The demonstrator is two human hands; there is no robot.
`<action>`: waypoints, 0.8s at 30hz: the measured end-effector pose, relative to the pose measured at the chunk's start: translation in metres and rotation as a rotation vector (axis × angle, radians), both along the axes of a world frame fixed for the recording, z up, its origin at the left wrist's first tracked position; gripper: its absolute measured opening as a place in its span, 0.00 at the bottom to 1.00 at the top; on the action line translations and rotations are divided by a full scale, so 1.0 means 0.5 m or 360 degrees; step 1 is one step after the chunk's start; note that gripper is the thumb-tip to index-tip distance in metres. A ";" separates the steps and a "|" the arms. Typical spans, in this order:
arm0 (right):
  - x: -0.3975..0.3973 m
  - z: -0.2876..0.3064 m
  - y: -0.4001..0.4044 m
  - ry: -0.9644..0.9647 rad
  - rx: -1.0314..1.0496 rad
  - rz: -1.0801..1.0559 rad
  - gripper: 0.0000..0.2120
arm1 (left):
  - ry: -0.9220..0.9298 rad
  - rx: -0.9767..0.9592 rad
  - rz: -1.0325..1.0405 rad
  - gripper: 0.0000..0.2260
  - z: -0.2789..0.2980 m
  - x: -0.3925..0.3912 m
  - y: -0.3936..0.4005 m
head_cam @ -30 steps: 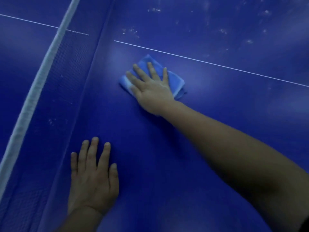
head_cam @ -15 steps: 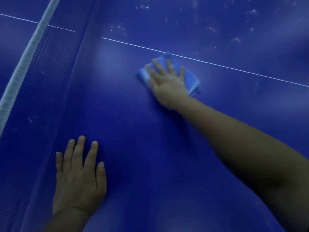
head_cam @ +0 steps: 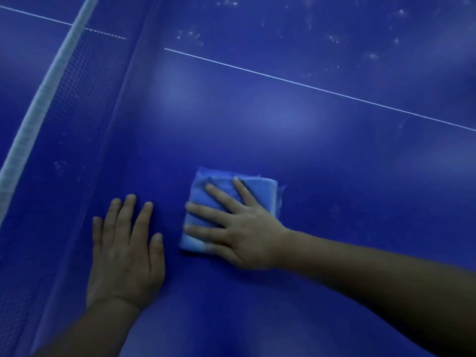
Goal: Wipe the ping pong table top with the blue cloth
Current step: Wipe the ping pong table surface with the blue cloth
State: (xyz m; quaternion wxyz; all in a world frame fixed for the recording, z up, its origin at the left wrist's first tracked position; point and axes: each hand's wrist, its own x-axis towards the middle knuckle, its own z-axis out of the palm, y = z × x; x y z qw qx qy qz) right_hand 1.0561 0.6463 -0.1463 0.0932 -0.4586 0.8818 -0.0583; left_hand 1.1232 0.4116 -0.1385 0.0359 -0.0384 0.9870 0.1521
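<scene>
The folded blue cloth [head_cam: 221,191] lies flat on the dark blue ping pong table top [head_cam: 296,150], a little below the middle of the view. My right hand [head_cam: 242,228] presses down on it with spread, straight fingers, covering its lower right part. Just left of the cloth, my left hand [head_cam: 126,251] rests flat on the bare table with its fingers straight, close to the cloth but apart from it.
The net [head_cam: 77,81] with its white top band [head_cam: 43,91] runs diagonally along the left side, close to my left hand. A white centre line [head_cam: 309,86] crosses the table beyond the cloth. Pale smudges [head_cam: 190,36] dot the surface past that line.
My right hand has dragged the cloth from near the white line back toward me, ending beside my left hand. The left hand stays flat on the table.
</scene>
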 end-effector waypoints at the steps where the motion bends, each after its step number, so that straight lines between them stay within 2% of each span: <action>1: -0.010 0.009 0.043 0.0002 0.0034 0.0065 0.23 | -0.0007 -0.0009 -0.0008 0.27 -0.001 0.001 0.000; 2: -0.052 0.009 0.085 0.0087 0.0080 0.0011 0.24 | -0.0017 -0.0011 -0.0008 0.27 -0.003 0.001 0.000; 3: -0.114 0.009 0.125 0.0170 0.0146 -0.0193 0.26 | -0.0023 -0.0013 -0.0009 0.27 -0.005 0.001 -0.002; 6: -0.309 0.029 0.260 0.0073 0.0232 -0.1394 0.26 | -0.0023 -0.0020 -0.0006 0.27 -0.005 0.002 -0.002; 7: -0.339 0.041 0.292 0.0001 0.0152 -0.1726 0.25 | -0.0021 -0.0017 -0.0002 0.27 -0.004 0.002 -0.001; 8: -0.341 0.050 0.303 -0.0040 0.0097 -0.1901 0.25 | -0.0021 -0.0013 -0.0002 0.27 -0.004 0.002 -0.001; 9: -0.321 0.047 0.294 -0.0026 0.0127 -0.1915 0.25 | -0.0023 -0.0012 -0.0004 0.28 -0.004 0.002 -0.002; 10: -0.284 0.036 0.272 0.0081 0.0215 -0.1753 0.25 | -0.0023 -0.0018 -0.0006 0.28 -0.004 0.002 -0.003; 11: -0.229 0.021 0.240 0.0175 0.0255 -0.1457 0.26 | -0.0027 -0.0025 -0.0008 0.28 -0.003 0.002 -0.004; 13: -0.107 -0.002 0.188 0.0174 0.0181 -0.0720 0.26 | -0.0035 -0.0030 -0.0003 0.28 -0.001 0.002 -0.003; 14: -0.079 -0.006 0.187 0.0166 0.0171 -0.0462 0.25 | -0.0033 -0.0032 -0.0001 0.28 0.000 0.001 -0.002; 15: -0.097 -0.001 0.205 0.0128 0.0183 -0.0341 0.25 | -0.0033 -0.0031 -0.0001 0.28 0.000 0.001 0.000; 16: -0.146 0.004 0.232 0.0129 0.0180 -0.0409 0.26 | -0.0035 -0.0027 0.0000 0.28 -0.001 0.001 0.001; 20: -0.366 0.028 0.370 0.0064 0.0177 -0.1554 0.25 | -0.0031 -0.0045 -0.0004 0.28 -0.005 0.004 -0.003; 21: -0.385 0.035 0.389 0.0032 0.0137 -0.1723 0.25 | -0.0031 -0.0051 -0.0005 0.28 -0.006 0.005 -0.004; 22: -0.386 0.035 0.392 0.0030 0.0107 -0.1770 0.25 | -0.0031 -0.0055 -0.0005 0.28 -0.006 0.005 -0.004; 24: -0.336 0.027 0.362 0.0076 0.0134 -0.1624 0.25 | -0.0037 -0.0061 -0.0010 0.28 -0.007 0.005 -0.005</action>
